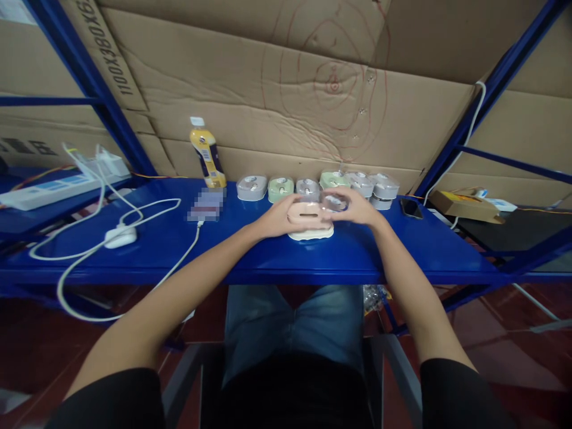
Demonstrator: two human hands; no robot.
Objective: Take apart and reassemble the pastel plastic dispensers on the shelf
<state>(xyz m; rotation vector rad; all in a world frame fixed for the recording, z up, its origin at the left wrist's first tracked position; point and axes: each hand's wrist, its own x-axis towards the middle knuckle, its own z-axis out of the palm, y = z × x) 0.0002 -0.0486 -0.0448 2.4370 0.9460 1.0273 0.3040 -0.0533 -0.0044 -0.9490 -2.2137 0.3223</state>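
Observation:
A pale pink box with a dark slot sits between my hands above a cream, wavy-edged base. My left hand wraps round the box's left side. On the right, my right hand curves its fingers against the box's upper right edge. Behind them stands a row of small lidded containers with clear tops: a grey one, a green one, a grey one, another green one and stacked grey ones at the right.
The blue table bears a yellow bottle, a blurred-out item with a cable, and a white charger at left. A black phone lies at right. Cardboard stands behind.

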